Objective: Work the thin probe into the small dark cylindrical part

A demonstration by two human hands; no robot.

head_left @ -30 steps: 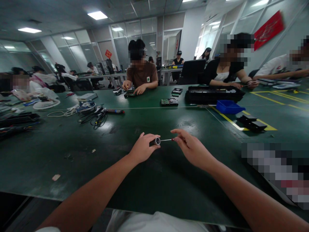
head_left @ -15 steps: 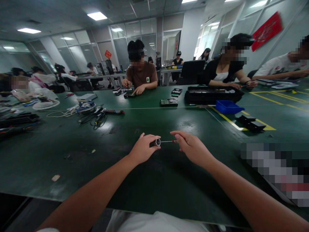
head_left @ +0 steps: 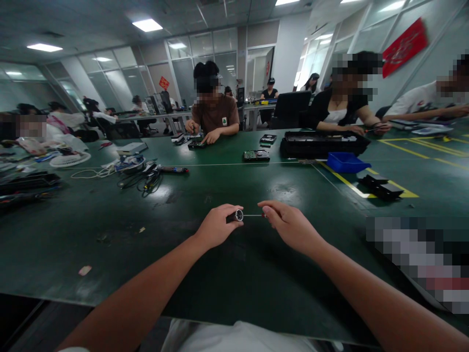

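Above the green table, my left hand point(head_left: 216, 226) is closed around a dark cylindrical piece with a silvery round end point(head_left: 239, 215). What kind of part it is I cannot make out. My right hand point(head_left: 287, 222) grips a screwdriver point(head_left: 252, 215) by its reddish handle, most of which the fingers hide. The thin metal shaft points left and its tip meets the side of the silvery end. Both hands are level with each other, a short gap apart.
Hard drives point(head_left: 256, 155) lie beyond my hands, near a black casing point(head_left: 324, 144) and a blue tray point(head_left: 347, 162). Tangled cables point(head_left: 146, 176) sit at left. A black bracket point(head_left: 381, 187) rests at right. Co-workers point(head_left: 215, 110) sit across the green table point(head_left: 205, 186).
The thumb and fingers of my right hand have shifted slightly on the screwdriver handle. My left hand and the cylindrical piece are nearly where they were.
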